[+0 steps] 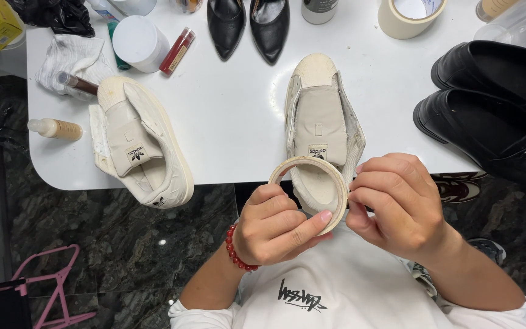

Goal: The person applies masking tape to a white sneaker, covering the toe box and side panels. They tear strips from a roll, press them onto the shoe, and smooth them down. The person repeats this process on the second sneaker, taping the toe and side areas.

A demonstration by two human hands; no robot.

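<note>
L hand & R hand both closed, pinching tape roll btwn them, over cream sneaker.

Shoe-care workshop: worn sneakers, black shoes, masking tape on a white table.

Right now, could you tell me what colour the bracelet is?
Dark red beads, on the left wrist; the head view shows it.
</note>
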